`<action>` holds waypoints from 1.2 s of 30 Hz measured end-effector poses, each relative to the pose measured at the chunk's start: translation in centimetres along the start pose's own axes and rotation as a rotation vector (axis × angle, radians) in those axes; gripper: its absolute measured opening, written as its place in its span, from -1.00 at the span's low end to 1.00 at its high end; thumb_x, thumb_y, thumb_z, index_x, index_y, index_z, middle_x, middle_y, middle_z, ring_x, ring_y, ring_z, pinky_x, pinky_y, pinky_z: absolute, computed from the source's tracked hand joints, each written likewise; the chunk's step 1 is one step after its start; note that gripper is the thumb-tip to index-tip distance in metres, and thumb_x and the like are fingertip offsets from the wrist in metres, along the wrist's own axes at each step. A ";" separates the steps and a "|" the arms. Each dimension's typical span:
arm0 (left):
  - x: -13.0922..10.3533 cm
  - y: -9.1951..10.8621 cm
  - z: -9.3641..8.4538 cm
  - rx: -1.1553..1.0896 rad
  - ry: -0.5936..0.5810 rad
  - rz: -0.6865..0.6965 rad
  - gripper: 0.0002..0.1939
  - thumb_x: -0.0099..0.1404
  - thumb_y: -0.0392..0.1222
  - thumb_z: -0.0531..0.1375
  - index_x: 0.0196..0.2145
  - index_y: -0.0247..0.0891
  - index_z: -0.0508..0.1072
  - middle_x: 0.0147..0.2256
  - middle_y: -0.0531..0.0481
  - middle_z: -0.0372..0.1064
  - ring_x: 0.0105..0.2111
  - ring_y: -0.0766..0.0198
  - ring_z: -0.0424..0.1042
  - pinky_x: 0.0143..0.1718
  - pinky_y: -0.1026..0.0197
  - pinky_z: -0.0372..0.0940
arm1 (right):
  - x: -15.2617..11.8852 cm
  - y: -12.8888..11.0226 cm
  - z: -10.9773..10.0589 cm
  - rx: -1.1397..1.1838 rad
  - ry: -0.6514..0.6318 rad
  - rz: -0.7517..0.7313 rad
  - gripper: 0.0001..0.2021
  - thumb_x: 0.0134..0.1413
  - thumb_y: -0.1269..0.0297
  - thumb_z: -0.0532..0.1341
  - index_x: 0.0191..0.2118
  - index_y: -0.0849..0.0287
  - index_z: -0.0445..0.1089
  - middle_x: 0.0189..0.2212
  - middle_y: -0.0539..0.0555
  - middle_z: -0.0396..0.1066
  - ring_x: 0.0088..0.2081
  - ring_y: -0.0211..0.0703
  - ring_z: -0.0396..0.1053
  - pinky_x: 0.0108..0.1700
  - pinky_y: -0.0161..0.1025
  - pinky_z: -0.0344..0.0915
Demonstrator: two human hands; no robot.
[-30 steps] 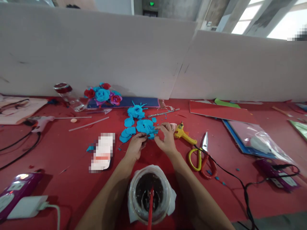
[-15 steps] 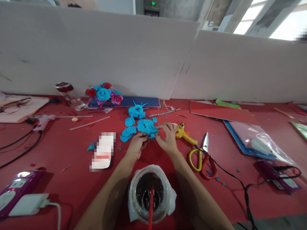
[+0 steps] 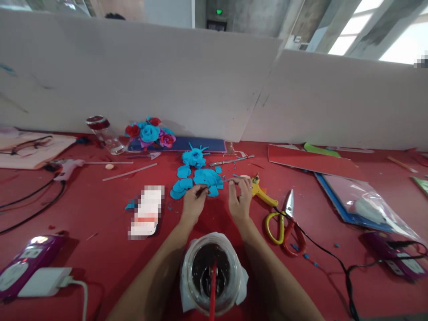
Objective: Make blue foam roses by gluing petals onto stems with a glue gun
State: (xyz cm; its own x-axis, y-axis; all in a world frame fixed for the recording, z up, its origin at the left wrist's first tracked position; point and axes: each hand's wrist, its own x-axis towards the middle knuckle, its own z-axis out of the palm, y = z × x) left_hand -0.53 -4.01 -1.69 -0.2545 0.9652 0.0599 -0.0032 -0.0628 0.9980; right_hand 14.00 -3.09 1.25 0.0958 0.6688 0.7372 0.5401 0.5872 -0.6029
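Blue petal-shaped pieces (image 3: 205, 176) lie in a loose pile on the red table. My left hand (image 3: 194, 203) is at the pile's near edge, thumb and fingertips pinched together; what they hold, if anything, is too small to make out. To the right of the pile, my right hand (image 3: 240, 200) pinches a thin, stick-like piece (image 3: 228, 180) that points left toward the petals. Its kind is unclear. Just beyond the pile sits a blue flower (image 3: 194, 157) with spiky strips. More flat blue petals (image 3: 179, 188) overlap left of my left hand.
A yellow glue gun (image 3: 264, 194) and scissors (image 3: 289, 223) lie to the right. Between my forearms stands a cup (image 3: 234, 285) with a red straw. A phone (image 3: 157, 218), a pink glue gun (image 3: 68, 168) and a glass bottle (image 3: 109, 138) are left. Paper flowers (image 3: 150, 133) sit behind.
My hands have moved apart, the right one drawing away from the blue pile. A thin piece now shows at its fingertips. The camera view has shifted slightly.
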 end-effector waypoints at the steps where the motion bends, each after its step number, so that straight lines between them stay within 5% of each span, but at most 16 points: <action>1: -0.1 0.1 -0.1 0.075 0.006 0.043 -0.84 0.14 -0.17 0.20 -0.35 -0.27 0.52 -0.40 -0.02 0.51 -0.40 0.26 0.44 -0.30 0.22 0.30 | -0.1 -0.2 0.2 -0.032 -0.018 -0.014 -0.79 0.24 0.33 0.08 -0.43 0.13 0.35 -0.43 0.03 0.36 -0.29 -0.13 0.23 -0.12 -0.10 0.13; 6: -0.9 1.0 -0.2 0.390 0.015 0.240 -0.80 0.26 -0.23 0.10 -0.28 -0.25 0.53 -0.33 -0.07 0.53 -0.38 0.23 0.46 -0.30 0.22 0.30 | -0.9 -1.0 1.2 -0.185 -0.117 -0.126 -0.90 0.15 0.27 0.22 -0.35 0.10 0.46 -0.34 0.06 0.42 -0.23 -0.11 0.23 -0.08 -0.08 0.08; 13: -1.5 0.8 -0.1 0.622 -0.031 0.451 -0.82 0.24 -0.35 0.11 -0.35 -0.27 0.53 -0.36 -0.12 0.52 -0.37 0.18 0.45 -0.31 0.21 0.27 | -1.0 -1.2 2.1 -0.377 0.008 -0.039 -0.82 0.06 0.09 0.28 -0.37 0.09 0.47 -0.32 0.08 0.36 -0.21 -0.05 0.20 -0.08 -0.07 0.06; 19: -1.6 0.3 -0.3 0.655 -0.020 0.514 -0.78 0.28 -0.32 0.09 -0.25 -0.25 0.54 -0.31 -0.13 0.53 -0.32 0.16 0.48 -0.28 0.20 0.29 | -0.8 -1.4 1.8 -0.379 0.033 -0.079 -0.87 0.13 0.21 0.23 -0.37 0.09 0.49 -0.37 0.08 0.35 -0.23 -0.08 0.21 -0.11 -0.12 0.10; 24: -1.3 0.2 -0.1 0.419 0.065 0.430 -0.83 0.24 -0.24 0.17 -0.26 -0.20 0.56 -0.25 -0.12 0.55 -0.26 0.13 0.49 -0.19 0.12 0.33 | -0.6 -1.5 1.1 -0.295 0.078 -0.060 -0.86 0.21 0.28 0.15 -0.35 0.12 0.41 -0.38 0.06 0.37 -0.26 -0.10 0.22 -0.11 -0.10 0.09; 30: -0.3 0.4 0.0 -0.289 0.054 0.089 -0.86 0.05 -0.13 0.32 -0.42 -0.24 0.55 -0.44 0.01 0.50 -0.40 0.23 0.43 -0.27 0.16 0.34 | -0.6 -1.2 0.3 -0.087 0.190 0.006 -0.80 0.29 0.40 -0.02 -0.36 0.14 0.26 -0.41 0.03 0.29 -0.32 -0.15 0.20 -0.16 -0.13 0.12; 36: -0.1 0.6 0.0 -0.540 0.025 -0.002 -0.78 -0.06 -0.09 0.39 -0.57 -0.24 0.46 -0.54 0.07 0.43 -0.44 0.29 0.37 -0.23 0.16 0.34 | -1.9 -0.7 1.9 0.093 0.006 0.107 -0.71 0.24 0.34 0.06 -0.54 0.12 0.12 -0.57 -0.07 0.14 -0.44 -0.22 0.13 -0.32 -0.23 0.08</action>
State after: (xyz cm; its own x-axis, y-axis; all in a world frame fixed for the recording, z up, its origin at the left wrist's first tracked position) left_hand -0.47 -4.14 -1.11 -0.2772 0.9595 0.0507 -0.4987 -0.1888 0.8460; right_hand 11.81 -3.93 -0.29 0.1535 0.7273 0.6690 0.4467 0.5528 -0.7035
